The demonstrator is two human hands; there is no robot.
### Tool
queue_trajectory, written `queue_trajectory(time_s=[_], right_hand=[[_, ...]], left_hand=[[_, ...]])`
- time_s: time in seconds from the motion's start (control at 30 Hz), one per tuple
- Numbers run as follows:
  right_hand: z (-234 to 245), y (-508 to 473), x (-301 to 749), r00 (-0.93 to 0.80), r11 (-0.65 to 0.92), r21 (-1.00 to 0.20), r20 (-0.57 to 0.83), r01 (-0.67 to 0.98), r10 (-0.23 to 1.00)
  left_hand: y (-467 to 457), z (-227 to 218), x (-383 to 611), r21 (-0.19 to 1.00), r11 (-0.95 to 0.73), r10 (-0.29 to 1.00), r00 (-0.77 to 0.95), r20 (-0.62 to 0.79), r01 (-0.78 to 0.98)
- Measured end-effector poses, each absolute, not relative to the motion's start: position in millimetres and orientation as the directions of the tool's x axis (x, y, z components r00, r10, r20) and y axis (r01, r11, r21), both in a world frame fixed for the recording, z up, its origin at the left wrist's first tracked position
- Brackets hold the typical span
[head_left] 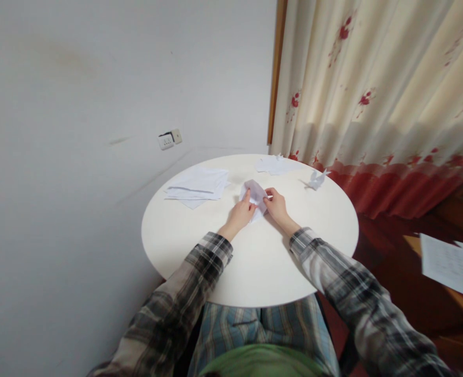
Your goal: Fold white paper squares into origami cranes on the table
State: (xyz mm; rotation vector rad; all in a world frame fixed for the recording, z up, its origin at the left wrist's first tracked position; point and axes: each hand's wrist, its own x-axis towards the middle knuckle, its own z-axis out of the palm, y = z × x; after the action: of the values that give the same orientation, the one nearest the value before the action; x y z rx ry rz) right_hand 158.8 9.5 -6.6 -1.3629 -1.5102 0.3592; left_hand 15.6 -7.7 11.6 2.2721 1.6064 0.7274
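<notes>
A thin, pale lilac-white paper, partly folded [257, 192], sits between the hands on the round white table [251, 267], apparently mid-fold. The left hand [243, 212] lays its index finger on it, any grip unclear; the right hand's [277, 205] fingers pinch its right edge. The next move seems to call for a steady pinch and even pressure.

- Paper [257, 192] in grip: pale lavender-white, plain
- Table [255, 269] under grip: plain white
- Paper stack [202, 180] left of grip: white
- Paper bird [316, 180] right of grip: pale blue-white
- 2 sleeves [345, 275], near side of grip: black/grey/white plaid
- Trousers [296, 327], near side of grip: blue, pale stripes
- Curtain [357, 73], beyond grip to right: cream, red flowers, red lower band
</notes>
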Motion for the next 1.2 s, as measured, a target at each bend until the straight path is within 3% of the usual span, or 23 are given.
queue_trajectory(time_s=[0.43, 1.2], right_hand=[[-3.5, 9.6, 159.5, 0.214, 0.335, -0.74, 0.538, 0.584, 0.815], [-1.8, 7.4, 160.5, 0.318, 0.3, -0.886, 0.415, 0.352, 0.853]], left_hand=[[-5.8, 8.7, 13.9, 0.507, -0.351, 0.934, 0.26, 0.244, 0.787], [-8.8, 8.0, 13.7, 0.64, -0.505, 0.86, 0.398, 0.318, 0.58]])
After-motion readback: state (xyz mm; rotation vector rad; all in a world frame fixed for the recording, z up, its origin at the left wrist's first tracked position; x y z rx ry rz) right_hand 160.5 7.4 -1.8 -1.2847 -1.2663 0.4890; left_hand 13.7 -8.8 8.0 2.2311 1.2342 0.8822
